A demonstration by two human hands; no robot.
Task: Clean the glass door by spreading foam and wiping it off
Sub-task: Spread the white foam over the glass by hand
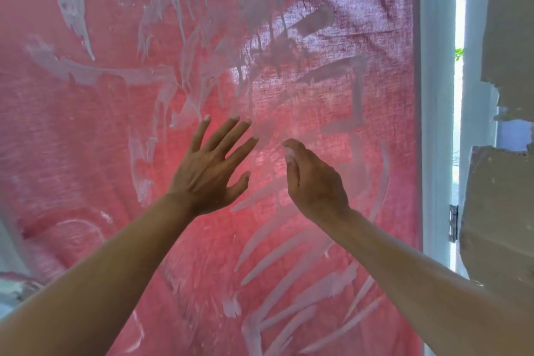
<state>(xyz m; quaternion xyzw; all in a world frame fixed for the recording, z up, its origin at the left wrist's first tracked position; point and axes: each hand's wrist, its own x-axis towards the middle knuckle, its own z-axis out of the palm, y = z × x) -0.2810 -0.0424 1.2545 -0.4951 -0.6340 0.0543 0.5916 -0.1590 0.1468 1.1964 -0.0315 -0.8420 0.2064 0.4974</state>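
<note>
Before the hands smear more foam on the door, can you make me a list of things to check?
1. Foam on the glass door: ok. White foam streaks cover much of it.
2. Foam spread evenly: not ok. There are thick smears up top and thin or bare patches around the middle.
3. Left hand ready: ok. Its fingers are straight and spread, up at the glass.
4. Right hand ready: ok. It holds nothing, and foam shows on its fingertips.
5. Cloth for wiping nearby: cannot tell. None is in view.
6. Foam kept off the white frame: ok, as far as shows.
</note>
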